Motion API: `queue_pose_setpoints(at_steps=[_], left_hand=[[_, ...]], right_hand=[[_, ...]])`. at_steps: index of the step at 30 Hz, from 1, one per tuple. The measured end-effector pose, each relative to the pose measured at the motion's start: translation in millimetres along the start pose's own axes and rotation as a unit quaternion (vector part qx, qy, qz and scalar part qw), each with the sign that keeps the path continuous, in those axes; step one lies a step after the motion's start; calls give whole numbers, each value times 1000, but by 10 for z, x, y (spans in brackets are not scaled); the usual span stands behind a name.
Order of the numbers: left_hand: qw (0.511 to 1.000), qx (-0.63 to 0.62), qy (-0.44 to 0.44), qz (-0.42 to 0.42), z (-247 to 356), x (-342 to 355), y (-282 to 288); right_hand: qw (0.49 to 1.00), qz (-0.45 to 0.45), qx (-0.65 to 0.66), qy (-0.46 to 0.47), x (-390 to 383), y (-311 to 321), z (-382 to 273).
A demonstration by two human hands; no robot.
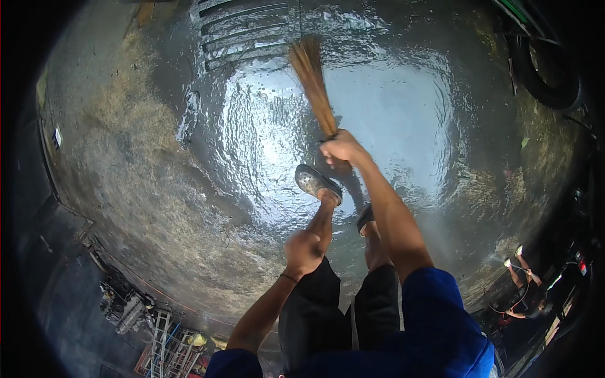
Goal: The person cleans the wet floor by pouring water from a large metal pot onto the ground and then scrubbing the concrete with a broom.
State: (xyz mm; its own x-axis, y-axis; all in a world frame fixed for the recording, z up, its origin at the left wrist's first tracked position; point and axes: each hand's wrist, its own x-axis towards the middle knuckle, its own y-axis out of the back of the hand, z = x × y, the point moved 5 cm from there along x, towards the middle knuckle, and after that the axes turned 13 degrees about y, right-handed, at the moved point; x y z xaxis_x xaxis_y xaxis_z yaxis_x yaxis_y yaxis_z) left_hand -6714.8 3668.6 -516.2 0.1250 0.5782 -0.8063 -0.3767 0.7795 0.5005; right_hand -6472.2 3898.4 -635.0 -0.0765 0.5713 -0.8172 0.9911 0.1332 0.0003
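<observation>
My right hand [341, 147] is wrapped round the bound handle end of a stick broom [313, 85]. The broom points away from me, its bristle tips down on the wet concrete floor [391, 120] by a slotted drain grate [249, 34]. Over my left knee hangs my left hand [304, 253], slightly blurred, fingers curled into a fist with nothing visible in it. A dark band circles that wrist. Below the right hand stands my left foot in a grey clog [310, 181]; the other clog [365, 217] is partly hidden by my right arm.
A black tyre [545, 72] lies at the far right. Near the right edge another person [529, 286] holds a hose or sprayer. At the lower left are an engine-like metal part [125, 304] and a pile of metal frames [170, 346]. Water covers the middle floor.
</observation>
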Motion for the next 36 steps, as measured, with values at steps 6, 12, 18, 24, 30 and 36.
queue_pose_setpoints(at_steps=[6, 12, 18, 24, 30, 36], left_hand=[[998, 13, -13, -62, -64, 6, -155], [998, 8, -57, -21, 89, 124, 39], [999, 22, -27, -26, -176, 22, -30], [998, 29, -30, -45, -156, -41, -167], [997, 2, -58, -41, -14, 110, -321], [999, 34, -33, 1, -231, -66, -164]], right_hand=[[984, 156, 86, 1, -250, 1074, 216], [999, 25, -39, -8, 866, -118, -315], [992, -43, 115, 7, -32, -122, -206], [992, 105, 65, 27, -299, 1189, 78], [998, 22, 60, -23, 985, 177, -120], [978, -61, 198, 10, -279, -194, -97]])
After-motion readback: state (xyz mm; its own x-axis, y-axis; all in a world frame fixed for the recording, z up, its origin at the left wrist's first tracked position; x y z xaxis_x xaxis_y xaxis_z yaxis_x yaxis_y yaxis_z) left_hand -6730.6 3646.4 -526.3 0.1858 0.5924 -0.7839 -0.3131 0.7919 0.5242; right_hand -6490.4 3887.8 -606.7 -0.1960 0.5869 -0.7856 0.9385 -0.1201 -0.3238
